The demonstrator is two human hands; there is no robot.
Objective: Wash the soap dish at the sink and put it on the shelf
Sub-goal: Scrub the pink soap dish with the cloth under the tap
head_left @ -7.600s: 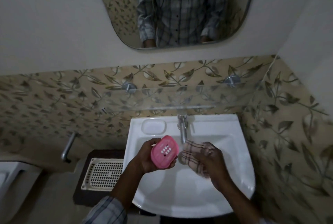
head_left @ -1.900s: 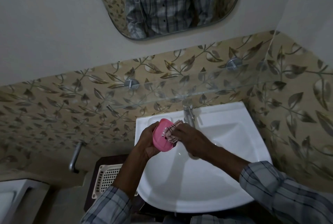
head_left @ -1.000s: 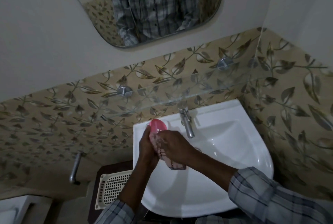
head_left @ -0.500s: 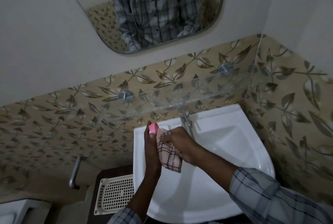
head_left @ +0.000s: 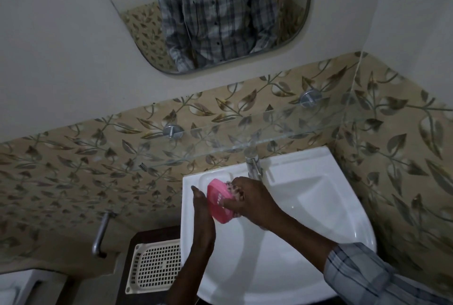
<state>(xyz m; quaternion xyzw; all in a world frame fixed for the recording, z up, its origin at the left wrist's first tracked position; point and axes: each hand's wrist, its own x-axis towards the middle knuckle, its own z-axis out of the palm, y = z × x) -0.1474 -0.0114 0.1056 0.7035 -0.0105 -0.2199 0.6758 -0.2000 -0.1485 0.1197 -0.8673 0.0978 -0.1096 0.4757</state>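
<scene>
- A mirror [head_left: 220, 10] and glass shelf [head_left: 269, 134] are hanging over a white sink [head_left: 318, 206].
- The pink dish [head_left: 217, 203] is tilting above the sink's far-left corner.
- The left hand [head_left: 199, 203] is bracing it, fingers straight.
- The right hand [head_left: 252, 198] is gripping a cloth [head_left: 232, 186] against it.

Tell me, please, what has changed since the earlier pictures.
The right hand brought the checked cloth from beside the pink soap dish onto it, and both hands moved left of the tap. The left hand still supports the dish, over the sink.
</scene>
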